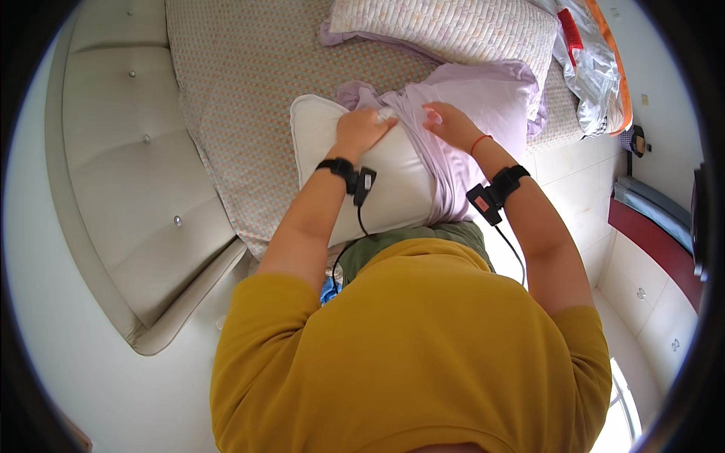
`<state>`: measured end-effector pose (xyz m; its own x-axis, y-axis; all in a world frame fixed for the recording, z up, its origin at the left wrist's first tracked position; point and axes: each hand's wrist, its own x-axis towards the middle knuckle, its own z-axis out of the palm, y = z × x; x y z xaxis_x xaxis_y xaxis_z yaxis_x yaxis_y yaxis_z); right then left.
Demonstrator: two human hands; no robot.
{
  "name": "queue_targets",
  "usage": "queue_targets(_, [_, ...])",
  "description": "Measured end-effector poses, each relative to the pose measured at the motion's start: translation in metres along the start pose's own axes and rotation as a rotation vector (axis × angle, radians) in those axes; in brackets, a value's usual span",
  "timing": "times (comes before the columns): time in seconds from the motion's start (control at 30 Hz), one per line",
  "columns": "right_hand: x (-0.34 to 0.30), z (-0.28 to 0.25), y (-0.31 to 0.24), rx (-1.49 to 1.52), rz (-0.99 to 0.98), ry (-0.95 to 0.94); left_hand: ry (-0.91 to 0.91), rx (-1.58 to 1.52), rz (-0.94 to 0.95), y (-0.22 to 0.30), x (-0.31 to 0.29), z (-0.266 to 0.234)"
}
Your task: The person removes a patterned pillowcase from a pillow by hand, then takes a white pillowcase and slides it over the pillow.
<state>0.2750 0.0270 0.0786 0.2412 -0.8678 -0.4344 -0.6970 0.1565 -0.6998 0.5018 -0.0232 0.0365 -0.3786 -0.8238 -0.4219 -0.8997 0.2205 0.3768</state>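
A white pillow (385,181) lies in front of me at the bed's edge, its right part inside a lilac pillowcase (491,98). The case's bunched edge runs slantwise across the pillow. My left hand (365,132) is closed on the upper part of the white pillow, its fingertips close to the case's edge. Just right of that edge, over the lilac cloth, my right hand (453,126) has its fingers loosely bent, with a gap between thumb and fingers. Whether its fingertips touch the cloth is hard to make out.
Beyond lies a quilted pillow (445,26) with a lilac edge. Patterned bedding (226,98) covers the bed beside a padded beige headboard (121,151). A clear plastic bag (593,72) with a red item is at the far right. Pale cabinets (642,287) stand at right.
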Motion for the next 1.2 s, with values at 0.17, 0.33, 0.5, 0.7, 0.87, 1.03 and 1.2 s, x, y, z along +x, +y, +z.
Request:
queue_targets(0.17, [0.046,0.013,-0.024,-0.24,-0.174,0.268,0.244,-0.198,0.316,0.029,-0.035,-0.025])
queue_targets(0.33, [0.05,-0.009,-0.098,-0.597,0.18,-0.193,0.345,-0.247,0.428,0.047,-0.059,-0.063])
queue_targets(0.5, [0.063,-0.022,-0.095,-0.816,0.096,-0.13,0.258,-0.319,0.365,0.048,-0.065,-0.099])
queue_targets(0.7, [0.049,-0.088,0.029,-0.641,0.555,0.263,0.128,-0.364,0.24,0.031,-0.072,-0.124])
queue_targets(0.87, [0.034,-0.076,0.025,-0.64,0.477,0.286,0.202,-0.377,0.134,-0.005,-0.02,-0.091])
queue_targets(1.03, [0.033,-0.038,-0.014,-0.749,-0.275,0.505,0.646,-0.35,0.123,-0.032,-0.014,-0.06])
queue_targets(1.2, [0.012,0.002,-0.018,-0.684,-0.411,0.249,-0.788,-0.684,-0.195,-0.049,-0.07,-0.004])
